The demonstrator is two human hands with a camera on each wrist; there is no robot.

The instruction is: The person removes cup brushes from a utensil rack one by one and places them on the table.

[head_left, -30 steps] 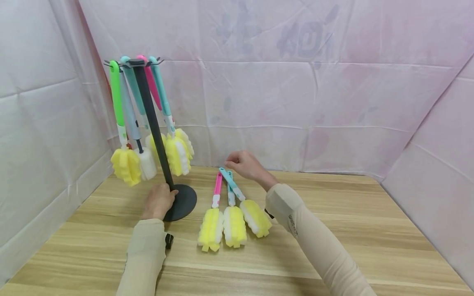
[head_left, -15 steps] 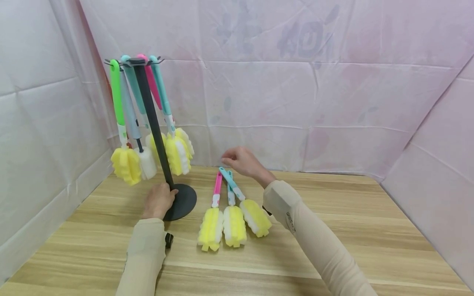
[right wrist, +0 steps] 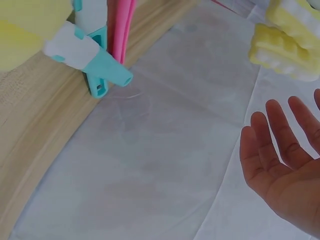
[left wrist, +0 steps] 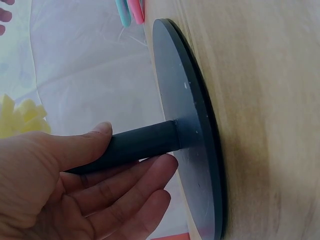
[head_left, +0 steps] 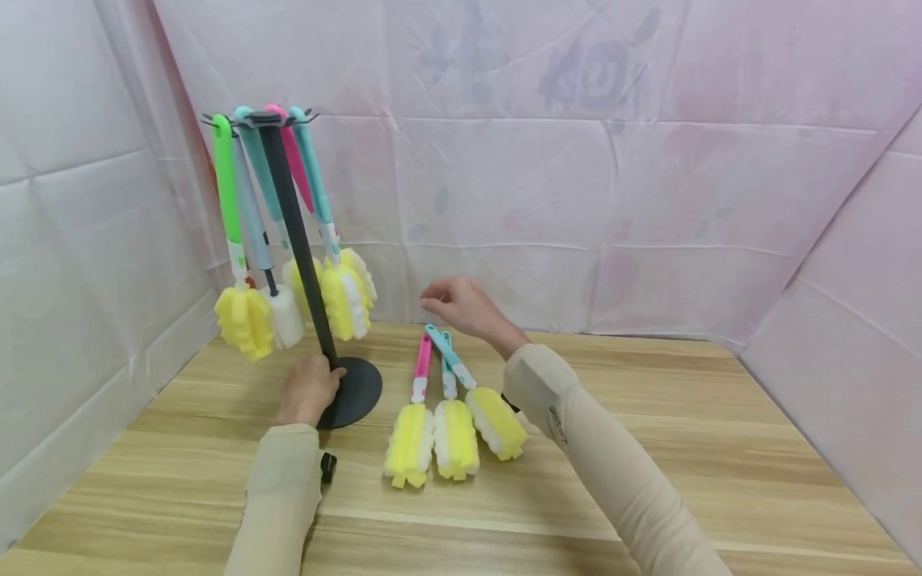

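Note:
My left hand (head_left: pixel 308 390) grips the lower pole of a black stand (head_left: pixel 291 210); in the left wrist view, thumb and fingers wrap the pole (left wrist: pixel 145 142) just above the round base (left wrist: pixel 182 100). My right hand (head_left: pixel 467 308) is raised behind the table brushes, fingers loosely bent and holding nothing. Below it lie a pink-handled sponge brush (head_left: pixel 410 440), a teal-handled one (head_left: pixel 455 440) and another teal-handled one (head_left: pixel 499 424), whose handle crosses the middle one. Several brushes hang from the stand's hooks, among them a green-handled brush (head_left: pixel 227 188) and a grey-blue one (head_left: pixel 252 212).
Behind the wooden table (head_left: pixel 684 448) hangs a pale patterned cloth (head_left: pixel 519 192), with more cloth along the left and right sides. The stand's hooks (head_left: pixel 306 118) stick out at the top, and hanging sponge heads (head_left: pixel 346 300) reach toward my right hand.
My right hand has moved left and slightly up, away from the brush handles. My left hand keeps its grip on the pole; the brushes look unmoved.

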